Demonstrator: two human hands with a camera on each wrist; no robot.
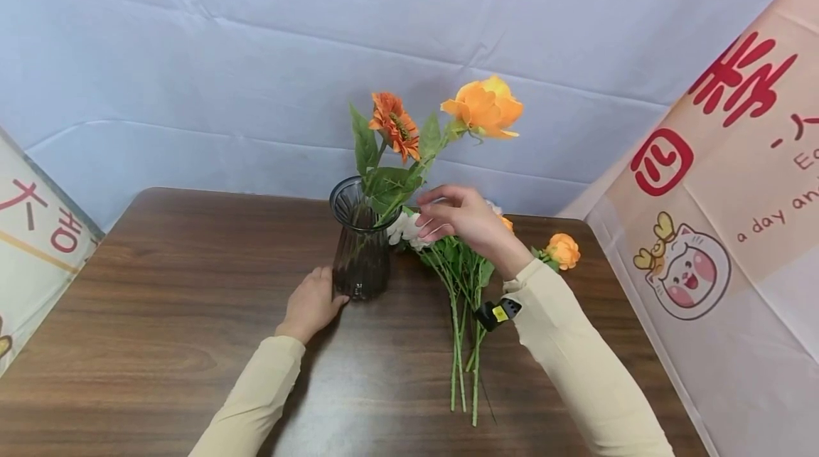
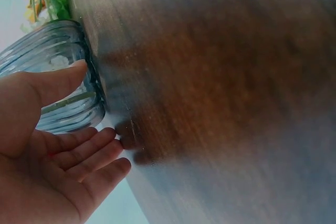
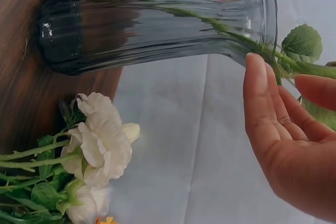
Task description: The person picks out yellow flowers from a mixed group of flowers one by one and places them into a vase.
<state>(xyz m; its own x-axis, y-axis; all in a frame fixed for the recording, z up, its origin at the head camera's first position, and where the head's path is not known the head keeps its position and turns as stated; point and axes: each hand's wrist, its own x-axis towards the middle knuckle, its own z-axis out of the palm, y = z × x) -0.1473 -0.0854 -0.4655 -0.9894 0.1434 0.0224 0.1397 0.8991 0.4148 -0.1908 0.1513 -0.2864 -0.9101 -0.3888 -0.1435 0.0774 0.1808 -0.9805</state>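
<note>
A smoky ribbed glass vase (image 1: 361, 258) stands upright on the table. In it are an orange daisy-like flower (image 1: 395, 126) and a yellow-orange flower (image 1: 484, 107) leaning right. My left hand (image 1: 313, 304) holds the vase low down, its thumb across the front of the base and its fingers along the left side; the left wrist view shows the thumb (image 2: 60, 81) over the glass. Beside the rim is my right hand (image 1: 463, 219), fingers extended and parted from the thumb. In the right wrist view, its fingertips (image 3: 257, 66) are right at the rim, near a green stem (image 3: 310, 69).
Right of the vase lies a bunch of flowers with long green stems (image 1: 457, 322), white blooms (image 3: 102, 140) and an orange bloom (image 1: 563, 251). The wooden table (image 1: 160, 315) ends at a pale cloth backdrop (image 1: 256, 87). A printed banner (image 1: 716, 194) hangs at right.
</note>
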